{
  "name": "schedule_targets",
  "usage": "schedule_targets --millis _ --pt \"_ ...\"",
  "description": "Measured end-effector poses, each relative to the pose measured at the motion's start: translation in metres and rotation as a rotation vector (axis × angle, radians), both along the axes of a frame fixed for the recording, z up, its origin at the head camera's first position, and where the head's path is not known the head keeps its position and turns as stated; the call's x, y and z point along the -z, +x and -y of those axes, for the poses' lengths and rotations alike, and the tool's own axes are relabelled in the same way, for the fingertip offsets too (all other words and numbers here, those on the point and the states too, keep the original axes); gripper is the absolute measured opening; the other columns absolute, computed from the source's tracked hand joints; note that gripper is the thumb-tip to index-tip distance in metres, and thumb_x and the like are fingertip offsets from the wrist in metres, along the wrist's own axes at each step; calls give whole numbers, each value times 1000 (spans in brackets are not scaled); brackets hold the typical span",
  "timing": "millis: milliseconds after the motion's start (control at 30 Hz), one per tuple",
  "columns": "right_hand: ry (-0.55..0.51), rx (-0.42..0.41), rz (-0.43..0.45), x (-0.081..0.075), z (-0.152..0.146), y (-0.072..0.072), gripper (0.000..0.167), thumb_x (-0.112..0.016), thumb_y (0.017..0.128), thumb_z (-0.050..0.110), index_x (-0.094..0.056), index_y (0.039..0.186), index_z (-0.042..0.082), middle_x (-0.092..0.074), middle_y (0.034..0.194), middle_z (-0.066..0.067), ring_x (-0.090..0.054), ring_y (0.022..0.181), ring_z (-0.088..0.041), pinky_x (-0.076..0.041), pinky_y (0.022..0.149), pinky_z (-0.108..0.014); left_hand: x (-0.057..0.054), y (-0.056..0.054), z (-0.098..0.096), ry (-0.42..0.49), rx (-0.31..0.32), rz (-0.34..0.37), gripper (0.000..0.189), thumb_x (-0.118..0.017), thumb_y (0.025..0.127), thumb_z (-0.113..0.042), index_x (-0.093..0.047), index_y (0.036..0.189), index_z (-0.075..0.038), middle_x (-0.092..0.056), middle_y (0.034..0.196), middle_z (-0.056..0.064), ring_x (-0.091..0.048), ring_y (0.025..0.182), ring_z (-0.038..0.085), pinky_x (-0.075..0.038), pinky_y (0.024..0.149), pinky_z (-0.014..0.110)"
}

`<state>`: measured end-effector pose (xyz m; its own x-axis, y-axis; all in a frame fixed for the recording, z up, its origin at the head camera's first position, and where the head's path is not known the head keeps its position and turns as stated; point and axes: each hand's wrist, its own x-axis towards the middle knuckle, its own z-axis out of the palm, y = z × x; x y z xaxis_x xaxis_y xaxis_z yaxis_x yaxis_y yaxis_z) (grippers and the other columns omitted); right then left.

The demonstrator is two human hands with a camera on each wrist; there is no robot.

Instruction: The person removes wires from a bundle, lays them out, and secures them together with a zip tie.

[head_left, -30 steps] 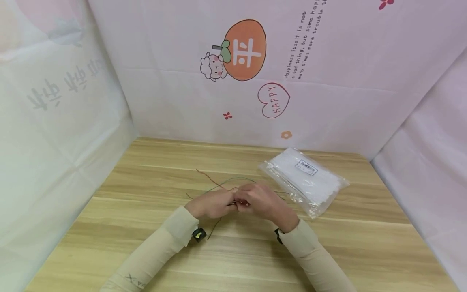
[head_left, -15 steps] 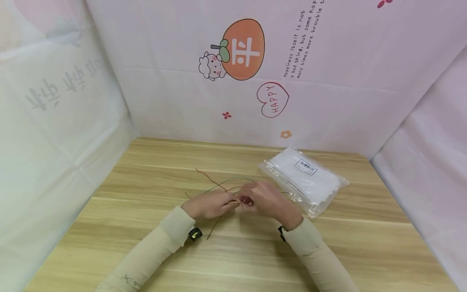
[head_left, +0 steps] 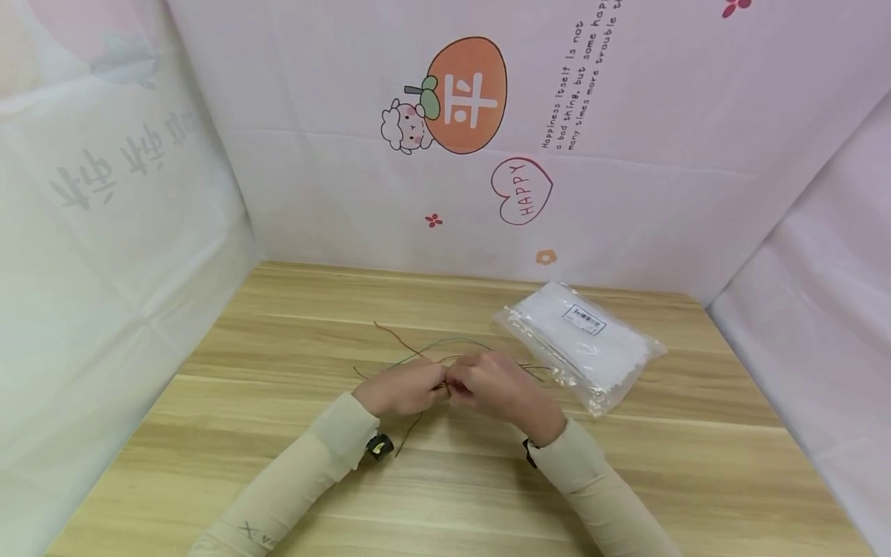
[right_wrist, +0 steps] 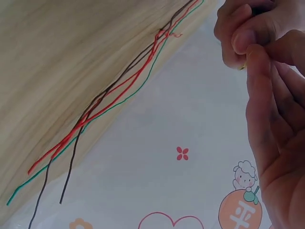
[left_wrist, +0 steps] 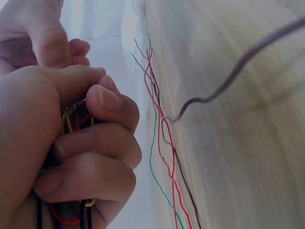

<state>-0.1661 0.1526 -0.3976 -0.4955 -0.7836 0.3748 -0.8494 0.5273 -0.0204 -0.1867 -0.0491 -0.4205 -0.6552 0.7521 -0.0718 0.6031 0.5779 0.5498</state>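
Observation:
Over the middle of the table my left hand (head_left: 407,387) grips a bundle of thin wires; black, red and yellow strands (left_wrist: 74,119) show between its curled fingers in the left wrist view. My right hand (head_left: 497,391) meets it from the right, knuckles close together. In the right wrist view its thumb and forefinger (right_wrist: 259,71) pinch right at the left fingertips, where a speck of yellow wire (right_wrist: 243,67) shows. The pinched ends are mostly hidden. Loose red, green and dark wires (right_wrist: 119,90) lie on the wood behind the hands.
A clear plastic bag (head_left: 585,340) of white strips with a label lies at the back right of the wooden table (head_left: 278,325). Printed white cloth (head_left: 334,193) walls the back and both sides. A dark wire (head_left: 409,435) sticks out toward the front.
Half a second ago the right hand stood slightly right, with yellow wire showing between the hands. Now it is back against the left hand. The loose wires and bag stay put.

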Motion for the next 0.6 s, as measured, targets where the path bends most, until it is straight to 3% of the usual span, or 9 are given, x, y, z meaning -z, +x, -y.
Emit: schedule_targets --millis 167,433,600 --pt "6 -10 3 1 0 1 25 -79 89 6 -63 74 18 -62 70 8 -38 61 0 -36 56 -14 0 0 2 26 10 17 26 -55 109 -11 -61 84 -8 -35 65 -9 -31 55 4 -29 56 20" --pt "-10 -30 -16 -1 2 1 26 -79 88 3 -62 74 17 -57 68 8 -34 60 0 -32 54 -13 -2 -2 5 61 14 24 23 -57 108 -10 -62 86 -11 -38 66 -8 -33 56 4 -30 57 19" --pt "-29 -23 24 1 2 0 28 -77 91 4 -59 74 18 -57 69 9 -35 61 1 -33 55 -14 -2 -2 6 66 20 17 24 -57 107 -8 -60 84 -11 -37 67 -8 -33 56 3 -30 57 19"
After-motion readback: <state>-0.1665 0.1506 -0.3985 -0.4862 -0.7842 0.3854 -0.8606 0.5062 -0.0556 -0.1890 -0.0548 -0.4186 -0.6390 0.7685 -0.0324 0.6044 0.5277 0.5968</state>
